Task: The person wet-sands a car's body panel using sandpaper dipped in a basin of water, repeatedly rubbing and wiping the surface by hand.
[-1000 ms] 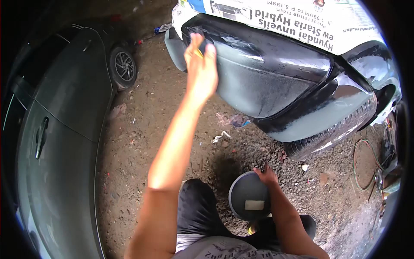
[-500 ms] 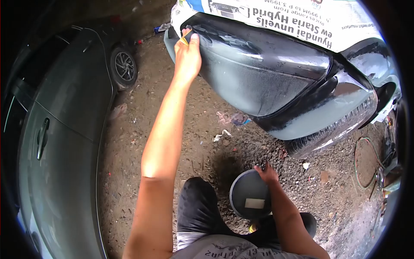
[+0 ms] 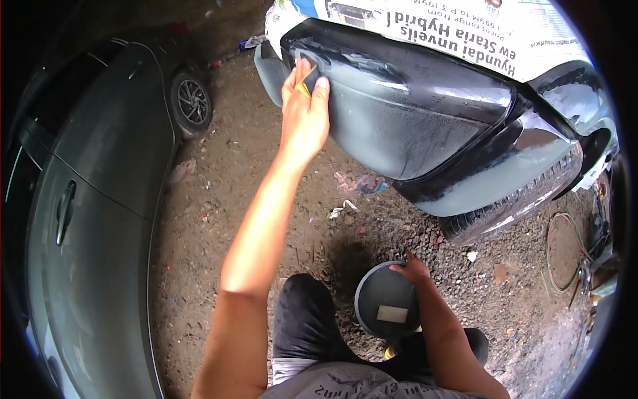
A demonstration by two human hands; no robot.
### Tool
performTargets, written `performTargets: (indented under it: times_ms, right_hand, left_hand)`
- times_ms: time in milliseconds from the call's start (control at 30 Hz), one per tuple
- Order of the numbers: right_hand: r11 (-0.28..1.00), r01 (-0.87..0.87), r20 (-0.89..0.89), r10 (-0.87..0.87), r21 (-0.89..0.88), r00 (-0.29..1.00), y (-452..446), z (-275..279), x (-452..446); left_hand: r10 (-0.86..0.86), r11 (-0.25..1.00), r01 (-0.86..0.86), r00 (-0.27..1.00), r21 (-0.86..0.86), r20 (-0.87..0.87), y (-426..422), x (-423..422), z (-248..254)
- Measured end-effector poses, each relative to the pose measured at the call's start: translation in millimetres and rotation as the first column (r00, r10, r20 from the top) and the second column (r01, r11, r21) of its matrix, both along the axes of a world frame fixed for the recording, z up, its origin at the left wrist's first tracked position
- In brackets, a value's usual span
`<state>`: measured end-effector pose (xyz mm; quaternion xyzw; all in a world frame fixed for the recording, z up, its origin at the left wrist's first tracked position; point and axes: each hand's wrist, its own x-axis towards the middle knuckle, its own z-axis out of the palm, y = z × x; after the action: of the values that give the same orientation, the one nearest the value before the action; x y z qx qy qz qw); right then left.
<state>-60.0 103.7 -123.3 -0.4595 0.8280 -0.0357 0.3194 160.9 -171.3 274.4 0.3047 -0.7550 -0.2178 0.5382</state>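
The person's left hand (image 3: pixel 304 123) pinches a thin bent sheet, yellow on one face (image 3: pixel 304 89), between thumb and fingers. Hand and sheet are at the far left end of a car bumper painted patchy grey and glossy black (image 3: pixel 399 136); whether the sheet presses on it cannot be told. White printed newspaper (image 3: pixel 458 36) covers the car body above the bumper, and a black ridged rubber tyre (image 3: pixel 515 206) stands below its right end.

The right hand (image 3: pixel 413 271) has thumb and finger spread at the far right rim of a round dark grey container (image 3: pixel 360 292), between the knees; how firmly it grips cannot be told. A pale rectangular piece (image 3: pixel 393 314) shows within the container's rim. A dark green car (image 3: pixel 100 199) stands at left on brown, stony ground (image 3: pixel 212 173).
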Motion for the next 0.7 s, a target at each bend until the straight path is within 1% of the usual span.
performTargets:
  times_ms: [33, 67, 100, 167, 233, 300, 367, 400, 433, 500, 533, 567, 600, 667, 700]
  right_hand:
    - [1.0, -0.004, -0.014, 0.004, -0.002, 1.0, 2, -1, -1]
    - [1.0, 0.005, 0.0, -0.005, 0.024, 1.0, 2, -2, -1]
    - [0.999, 0.0, 0.002, -0.001, 0.043, 1.0, 4, 2, 2]
    - [0.998, -0.01, -0.001, 0.01, 0.069, 1.0, 0, 11, 1]
    - [0.998, -0.011, -0.014, 0.012, 0.068, 1.0, -2, 9, 1]
    - [0.999, -0.016, -0.021, 0.017, 0.042, 1.0, -1, 1, 0]
    - [0.999, -0.033, -0.033, 0.032, -0.008, 0.999, 3, -6, -3]
    - [1.0, -0.021, -0.025, 0.021, 0.016, 0.999, 5, -4, -1]
    - [0.999, -0.011, -0.018, 0.012, 0.037, 1.0, 3, 0, 0]
    - [0.999, -0.011, -0.017, 0.012, 0.046, 1.0, 1, 6, 1]
    - [0.999, -0.022, -0.022, 0.022, 0.038, 1.0, 2, 7, 1]
    - [0.999, -0.03, -0.027, 0.031, 0.029, 0.999, 1, 7, 0]
    - [0.999, -0.029, -0.034, 0.029, 0.025, 0.999, 0, 6, 1]
    - [0.999, -0.025, -0.051, 0.027, 0.024, 0.998, 1, 4, 1]
    - [0.999, -0.013, -0.054, 0.015, 0.031, 0.998, 1, 4, -1]
  left_hand:
    - [0.015, 0.999, -0.015, 1.0, -0.046, 0.013, -13, 2, 3]
    - [0.02, 0.998, -0.017, 0.998, 0.061, -0.055, -27, 1, 9]
    - [-0.007, 0.993, 0.007, 1.0, 0.118, -0.007, -34, 8, 22]
    - [0.026, 0.988, -0.016, 0.998, 0.152, -0.063, -39, 1, 15]
    - [0.034, 0.996, -0.034, 0.999, 0.086, -0.009, -2, 0, 7]
    - [0.035, 0.999, -0.032, 0.997, -0.038, 0.068, -7, 1, -5]
    - [0.048, 0.998, -0.05, 0.998, 0.038, 0.03, -25, 0, 2]
    - [0.02, 0.987, -0.019, 1.0, 0.158, -0.004, -38, 0, 12]
    - [0.045, 0.987, -0.046, 0.999, 0.152, 0.013, -47, -1, 17]
    - [0.046, 0.978, -0.039, 0.998, 0.206, -0.031, -37, -9, 16]
    - [-0.004, 0.99, 0.009, 0.999, 0.143, -0.04, -23, -11, 10]
    - [0.02, 0.991, -0.019, 1.0, 0.135, -0.005, 10, -11, 10]
    - [0.004, 0.993, -0.005, 1.0, 0.114, 0.011, 21, -11, 4]
    - [0.003, 0.999, -0.006, 0.999, 0.052, 0.053, 12, -8, -3]
    - [0.014, 0.998, -0.015, 1.0, 0.061, 0.014, 1, -9, 0]
